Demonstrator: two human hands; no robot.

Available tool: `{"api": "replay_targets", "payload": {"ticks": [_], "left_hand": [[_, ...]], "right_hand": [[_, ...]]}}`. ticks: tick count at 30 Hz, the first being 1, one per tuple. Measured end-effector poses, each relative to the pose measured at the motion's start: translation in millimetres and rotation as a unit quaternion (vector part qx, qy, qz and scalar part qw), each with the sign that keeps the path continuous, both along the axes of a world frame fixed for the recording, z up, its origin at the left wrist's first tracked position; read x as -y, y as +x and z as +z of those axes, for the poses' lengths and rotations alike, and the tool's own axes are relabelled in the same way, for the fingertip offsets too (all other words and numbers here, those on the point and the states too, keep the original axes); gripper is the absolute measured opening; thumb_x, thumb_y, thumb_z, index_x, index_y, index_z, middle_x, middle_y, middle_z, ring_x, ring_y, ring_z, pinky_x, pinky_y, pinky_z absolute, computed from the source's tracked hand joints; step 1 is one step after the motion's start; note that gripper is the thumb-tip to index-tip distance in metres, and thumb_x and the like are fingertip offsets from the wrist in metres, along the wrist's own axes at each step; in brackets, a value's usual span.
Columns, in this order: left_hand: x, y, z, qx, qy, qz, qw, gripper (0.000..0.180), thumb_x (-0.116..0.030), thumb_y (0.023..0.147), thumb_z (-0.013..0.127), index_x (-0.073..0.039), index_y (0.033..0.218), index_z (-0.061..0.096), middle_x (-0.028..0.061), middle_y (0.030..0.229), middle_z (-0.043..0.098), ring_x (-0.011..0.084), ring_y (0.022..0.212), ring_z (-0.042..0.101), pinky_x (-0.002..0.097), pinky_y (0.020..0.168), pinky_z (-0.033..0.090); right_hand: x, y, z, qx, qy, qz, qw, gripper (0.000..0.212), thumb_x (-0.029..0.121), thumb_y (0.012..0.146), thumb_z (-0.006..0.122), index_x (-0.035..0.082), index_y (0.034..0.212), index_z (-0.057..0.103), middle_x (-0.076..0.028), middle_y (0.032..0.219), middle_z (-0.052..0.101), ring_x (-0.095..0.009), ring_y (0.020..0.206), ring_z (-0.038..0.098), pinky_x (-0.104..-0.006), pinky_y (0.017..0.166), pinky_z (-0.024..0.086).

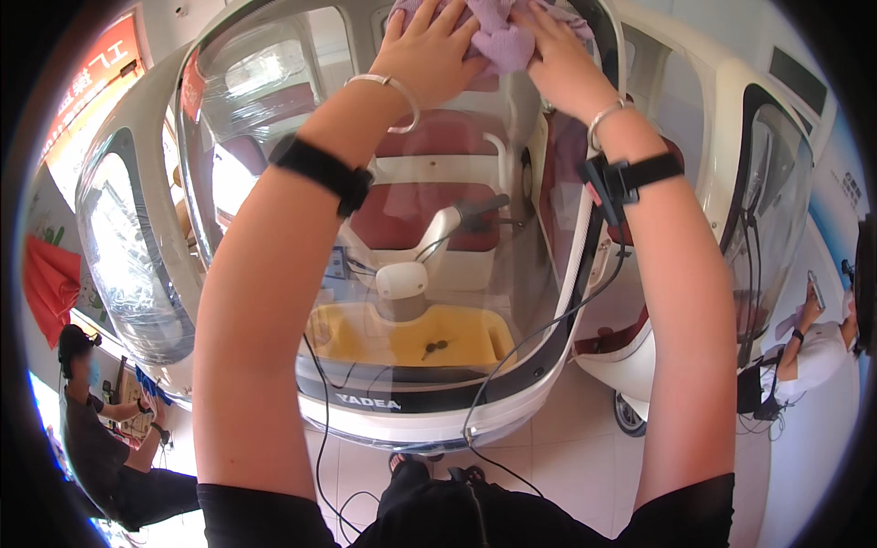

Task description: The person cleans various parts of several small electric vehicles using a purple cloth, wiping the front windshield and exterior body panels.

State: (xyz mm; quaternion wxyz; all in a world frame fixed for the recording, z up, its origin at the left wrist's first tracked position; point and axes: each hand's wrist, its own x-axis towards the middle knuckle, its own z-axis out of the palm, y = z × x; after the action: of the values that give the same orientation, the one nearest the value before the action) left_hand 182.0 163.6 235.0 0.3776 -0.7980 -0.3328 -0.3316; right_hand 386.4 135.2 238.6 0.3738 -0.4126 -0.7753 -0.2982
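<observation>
Both hands reach up to a crumpled light-purple cloth [505, 46] high on the clear windshield [365, 265] of a small white enclosed vehicle. My left hand [429, 55] lies flat on the cloth's left side, fingers spread. My right hand [566, 68] presses its right side, its fingers stretched out and partly hidden in the folds. Between the hands the cloth bunches into a lump. Through the glass show a handlebar [402, 279], dark red seats [420, 216] and a yellow floor [375, 333] with a small dark object on it.
Thin black cables [512, 352] hang from the band on my right forearm and run in front of the vehicle. A second white vehicle [772, 183] stands close on the right. One person [100, 438] sits at lower left; another [818, 352] is at far right, holding a phone.
</observation>
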Motion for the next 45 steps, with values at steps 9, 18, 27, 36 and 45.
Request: {"api": "replay_targets", "payload": {"ticks": [9, 18, 27, 36, 45], "left_hand": [[115.7, -11.4, -115.9, -0.098, -0.11, -0.138, 0.979, 0.048, -0.029, 0.076, 0.068, -0.01, 0.119, 0.055, 0.0061, 0.147, 0.035, 0.0291, 0.137, 0.028, 0.0506, 0.108, 0.024], [219.3, -9.5, -284.5, -0.188, -0.25, -0.136, 0.94, 0.05, -0.022, 0.08, 0.054, -0.013, 0.129, 0.053, 0.0016, 0.144, 0.039, 0.018, 0.136, 0.032, 0.0414, 0.108, 0.026], [260.7, -17.9, -356.5, -0.165, -0.27, -0.116, 0.942, 0.047, -0.019, 0.078, 0.054, -0.012, 0.124, 0.057, -0.001, 0.138, 0.046, 0.0143, 0.131, 0.037, 0.0364, 0.106, 0.029], [195.3, 39.8, -241.6, 0.001, -0.205, -0.16, 0.966, 0.048, -0.015, 0.074, 0.06, -0.011, 0.122, 0.058, 0.0019, 0.138, 0.046, 0.0194, 0.132, 0.038, 0.0414, 0.108, 0.028], [170.4, 34.3, -222.0, 0.039, -0.155, -0.189, 0.969, 0.05, -0.017, 0.074, 0.062, -0.009, 0.122, 0.057, 0.0043, 0.138, 0.047, 0.0209, 0.133, 0.036, 0.0412, 0.109, 0.028]], "right_hand": [[118.8, 1.4, -167.6, -0.08, -0.071, 0.019, 0.994, 0.052, 0.001, 0.074, 0.059, 0.001, 0.125, 0.05, -0.018, 0.144, 0.035, -0.04, 0.123, 0.04, -0.0434, 0.104, 0.036], [246.6, -21.0, -384.9, -0.175, -0.234, -0.041, 0.956, 0.055, 0.009, 0.073, 0.063, -0.004, 0.125, 0.048, -0.022, 0.143, 0.034, -0.046, 0.11, 0.043, -0.0533, 0.1, 0.034], [288.9, -35.9, -442.3, -0.171, -0.29, -0.073, 0.939, 0.05, 0.007, 0.075, 0.06, 0.002, 0.124, 0.052, -0.018, 0.137, 0.043, -0.042, 0.113, 0.044, -0.0554, 0.102, 0.033], [197.5, 8.6, -307.4, -0.248, -0.166, -0.016, 0.954, 0.056, -0.003, 0.081, 0.051, -0.002, 0.135, 0.039, -0.024, 0.146, 0.031, -0.045, 0.129, 0.034, -0.0464, 0.11, 0.027], [179.5, -0.4, -273.4, -0.228, -0.145, -0.04, 0.962, 0.055, -0.003, 0.082, 0.053, -0.001, 0.134, 0.04, -0.024, 0.148, 0.027, -0.042, 0.134, 0.03, -0.0435, 0.109, 0.028]]}}
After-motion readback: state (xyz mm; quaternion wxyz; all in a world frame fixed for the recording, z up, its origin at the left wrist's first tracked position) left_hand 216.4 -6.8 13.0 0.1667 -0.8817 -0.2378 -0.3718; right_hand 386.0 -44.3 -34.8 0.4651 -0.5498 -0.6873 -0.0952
